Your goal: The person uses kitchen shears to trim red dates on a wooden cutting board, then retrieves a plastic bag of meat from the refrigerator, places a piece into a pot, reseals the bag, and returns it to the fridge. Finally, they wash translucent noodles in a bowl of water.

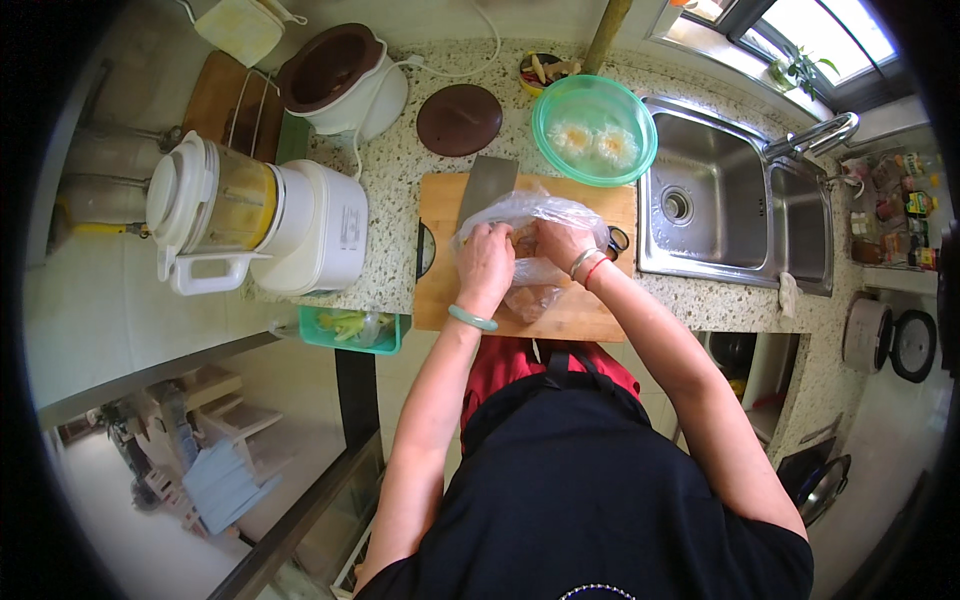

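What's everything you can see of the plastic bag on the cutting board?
The plastic bag is thin, translucent and crumpled, with shiny folds. It lies over the middle of the cutting board and partly hides the knife blade. The left grip and right grip both touch it, the right partly hidden. Something pinkish-brown shows through its lower end, too veiled to identify.
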Tool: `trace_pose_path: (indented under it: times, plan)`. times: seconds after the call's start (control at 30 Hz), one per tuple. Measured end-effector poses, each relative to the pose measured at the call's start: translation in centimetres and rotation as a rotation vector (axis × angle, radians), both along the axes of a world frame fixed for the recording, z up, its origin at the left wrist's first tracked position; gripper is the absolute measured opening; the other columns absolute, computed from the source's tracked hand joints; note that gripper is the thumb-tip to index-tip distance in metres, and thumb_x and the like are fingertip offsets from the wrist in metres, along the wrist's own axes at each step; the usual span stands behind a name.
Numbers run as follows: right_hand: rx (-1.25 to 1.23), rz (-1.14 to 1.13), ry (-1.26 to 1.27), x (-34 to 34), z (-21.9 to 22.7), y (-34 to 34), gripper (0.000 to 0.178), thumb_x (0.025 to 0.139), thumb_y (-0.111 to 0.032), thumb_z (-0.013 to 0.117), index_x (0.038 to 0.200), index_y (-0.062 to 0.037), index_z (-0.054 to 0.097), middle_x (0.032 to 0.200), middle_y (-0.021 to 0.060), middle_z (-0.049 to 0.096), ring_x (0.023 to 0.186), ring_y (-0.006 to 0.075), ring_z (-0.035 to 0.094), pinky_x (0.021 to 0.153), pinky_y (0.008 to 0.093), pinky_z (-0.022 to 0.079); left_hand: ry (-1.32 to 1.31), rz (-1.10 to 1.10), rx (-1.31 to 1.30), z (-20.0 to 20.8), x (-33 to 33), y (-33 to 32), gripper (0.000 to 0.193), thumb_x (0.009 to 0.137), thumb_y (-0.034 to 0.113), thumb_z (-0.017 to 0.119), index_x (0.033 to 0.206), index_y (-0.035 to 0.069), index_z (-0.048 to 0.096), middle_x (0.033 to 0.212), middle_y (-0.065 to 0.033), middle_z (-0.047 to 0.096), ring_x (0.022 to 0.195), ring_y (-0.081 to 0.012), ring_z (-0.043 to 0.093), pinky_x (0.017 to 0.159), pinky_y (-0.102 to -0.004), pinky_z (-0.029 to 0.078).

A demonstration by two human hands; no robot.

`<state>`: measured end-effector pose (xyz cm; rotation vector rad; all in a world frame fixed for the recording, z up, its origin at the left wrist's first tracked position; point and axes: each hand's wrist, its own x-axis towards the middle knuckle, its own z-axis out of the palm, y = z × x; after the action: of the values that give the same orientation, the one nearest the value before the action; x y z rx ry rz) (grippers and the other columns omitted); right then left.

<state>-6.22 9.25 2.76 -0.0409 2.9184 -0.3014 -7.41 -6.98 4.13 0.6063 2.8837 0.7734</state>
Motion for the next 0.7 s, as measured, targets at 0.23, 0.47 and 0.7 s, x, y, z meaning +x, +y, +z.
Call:
trace_pose_path:
  times: [0.23, 0.47, 0.7]
  plan:
    - [0.016, 0.056, 0.271, 1.0, -2.5, 0.9, 0.023, 0.075, -0.017, 0.065, 0.096, -0.0083, 0.067, 0.093, 0.0137, 0.066, 0.085, 0.0317, 0.064, 0.073, 0.0425, 0.051, -0.027, -0.032, -0.013, -0.2, 0.3, 0.3, 0.026, 0.08, 0.013, 0.069, 0.105, 0.013, 0.067, 0.097, -0.0126, 0.065, 0.092, -0.0307, 0.062, 0.076, -0.0393, 0.051]
    - [-0.347, -0.076, 0.362, 1.9, -1.0, 2.4, 0.015, 0.08, -0.025, 0.062, 0.087, -0.0114, 0.067, 0.084, 0.0132, 0.065, 0.079, 0.0334, 0.062, 0.067, 0.0439, 0.049, -0.059, -0.09, -0.018, 0.9, 0.6, 0.8, 0.036, 0.076, 0.013, 0.072, 0.112, 0.015, 0.065, 0.096, -0.0153, 0.066, 0.089, -0.0329, 0.064, 0.075, -0.0432, 0.052]
    - [-0.801, -0.291, -0.128, 3.8, -1.2, 5.3, 0.02, 0.081, -0.026, 0.068, 0.085, -0.0068, 0.067, 0.07, 0.0078, 0.065, 0.054, 0.0163, 0.056, 0.054, 0.0316, 0.047, -0.276, -0.228, 0.123, 2.6, 0.8, 2.1, 0.041, 0.076, 0.014, 0.073, 0.114, 0.005, 0.062, 0.094, -0.018, 0.066, 0.086, -0.0343, 0.064, 0.074, -0.042, 0.052]
